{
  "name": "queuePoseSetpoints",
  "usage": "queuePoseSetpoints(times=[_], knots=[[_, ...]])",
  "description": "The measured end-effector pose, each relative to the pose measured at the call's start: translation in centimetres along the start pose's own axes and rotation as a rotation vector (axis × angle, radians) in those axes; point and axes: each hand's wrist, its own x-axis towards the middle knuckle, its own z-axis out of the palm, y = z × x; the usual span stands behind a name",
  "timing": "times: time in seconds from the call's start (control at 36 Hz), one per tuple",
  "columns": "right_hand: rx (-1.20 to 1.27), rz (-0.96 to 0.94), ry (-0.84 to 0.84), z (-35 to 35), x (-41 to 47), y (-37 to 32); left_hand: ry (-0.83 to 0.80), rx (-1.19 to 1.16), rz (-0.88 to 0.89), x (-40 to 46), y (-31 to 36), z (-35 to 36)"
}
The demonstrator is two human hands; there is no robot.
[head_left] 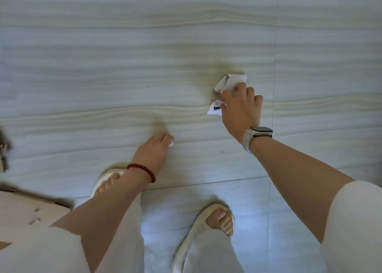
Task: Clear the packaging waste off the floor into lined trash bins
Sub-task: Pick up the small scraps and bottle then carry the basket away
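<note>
My right hand point(239, 105) reaches down to the pale tiled floor and grips a bunch of white packaging paper point(235, 79) together with a greyish curled strip point(219, 85); a printed white scrap point(214, 109) pokes out below the thumb. My left hand point(154, 148) hovers low over the floor to the left, fingers curled, pinching a small white scrap point(171, 144) at its fingertips. A red bead bracelet sits on the left wrist, a watch on the right.
A cardboard box point(26, 208) lies at the lower left, beside my left leg. My two feet in cream slippers point(198, 231) stand near the bottom centre. A dark blurred object point(4, 148) shows at the left edge. Tiled floor point(103, 76) spreads ahead.
</note>
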Motion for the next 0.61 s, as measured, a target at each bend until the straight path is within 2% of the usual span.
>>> queuePoseSetpoints(times=[0.08, 0.14, 0.22, 0.33, 0.5, 0.61], knots=[[-0.075, -0.141, 0.072, -1.2, 1.6, 0.5, 0.106, 0.050, 0.020, 0.9, 0.0, -1.2], [0.021, -0.224, -0.006, -1.6, 2.5, 0.9, 0.141, 0.107, 0.045, 1.6, 0.1, -1.8], [0.148, -0.237, -0.153, -1.8, 3.4, 1.2, 0.155, 0.164, 0.052, 2.3, 0.0, -2.4], [0.078, -0.221, -0.234, -2.2, 1.9, -0.1, 0.136, 0.168, -0.006, 1.6, 0.3, -3.3], [0.575, -0.003, -0.421, -7.3, -4.1, -4.4, 0.226, 0.091, -0.154, -2.5, 1.9, -8.0], [0.761, 0.025, -0.377, -13.5, -6.5, -8.5, 0.263, 0.066, -0.231, -5.6, 2.6, -13.8]])
